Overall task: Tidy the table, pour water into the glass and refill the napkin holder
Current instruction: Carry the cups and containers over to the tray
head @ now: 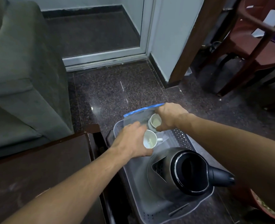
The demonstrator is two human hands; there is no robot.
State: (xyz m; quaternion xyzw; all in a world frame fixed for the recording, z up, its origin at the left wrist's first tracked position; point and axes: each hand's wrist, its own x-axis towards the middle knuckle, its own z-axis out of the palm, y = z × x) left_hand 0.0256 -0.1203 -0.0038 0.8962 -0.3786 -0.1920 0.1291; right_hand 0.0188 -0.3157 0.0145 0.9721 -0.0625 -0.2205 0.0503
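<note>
fingers [136, 126] gripping cups [149, 140], kettle [165, 159] in basket [182, 137]

Far white cup [155, 121] and near white cup [149, 139] tilted in grey basket [182, 138] beside kettle [182, 172]

Dark speckled granite floor [114, 91], grey-green sofa [20, 70] on the left, white-framed glass door [101, 38] ahead, reddish plastic chair [255, 46] far right.

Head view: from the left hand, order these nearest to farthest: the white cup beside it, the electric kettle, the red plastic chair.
1. The white cup: against the left hand, at the far end of the basket.
2. The electric kettle: in the same basket, on the camera's side of the hand.
3. The red plastic chair: far off at upper right, across the floor.
</note>
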